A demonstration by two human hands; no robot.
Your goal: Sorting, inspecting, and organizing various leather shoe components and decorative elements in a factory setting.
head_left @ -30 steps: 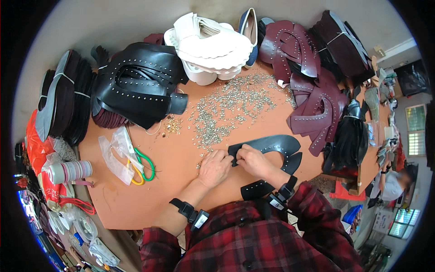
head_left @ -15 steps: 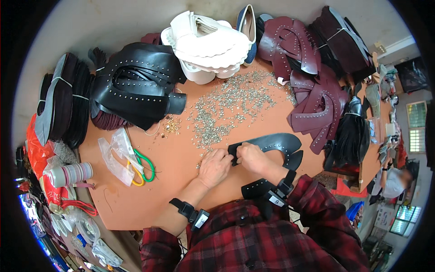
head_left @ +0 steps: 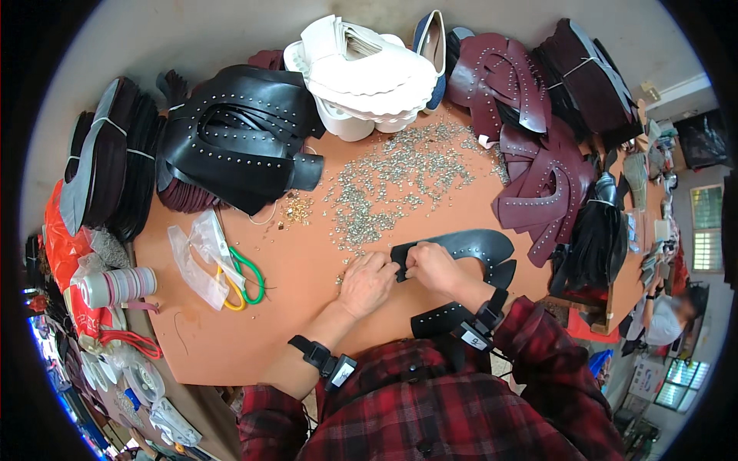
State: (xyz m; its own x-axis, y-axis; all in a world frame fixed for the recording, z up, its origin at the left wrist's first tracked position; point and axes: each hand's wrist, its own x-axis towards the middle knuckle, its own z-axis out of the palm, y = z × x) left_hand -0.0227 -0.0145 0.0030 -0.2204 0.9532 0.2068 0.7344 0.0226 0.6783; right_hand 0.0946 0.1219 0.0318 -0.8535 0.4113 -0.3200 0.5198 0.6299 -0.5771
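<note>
Scissors (head_left: 252,263) lie on the orange-tan table (head_left: 223,346); rightward, the curled left hand (head_left: 369,284) meets the upper end of a curved black studded strip (head_left: 484,244). The right hand (head_left: 432,269) bunches its fingers over that end; I cannot tell either grip.

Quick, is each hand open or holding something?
Left hand: curled; grip can't be told.
Right hand: bunched over a black studded piece; grip can't be told.

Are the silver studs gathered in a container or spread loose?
Spread loose: the silver studs lie scattered in a wide, uneven patch directly on the orange-brown tabletop.
</note>
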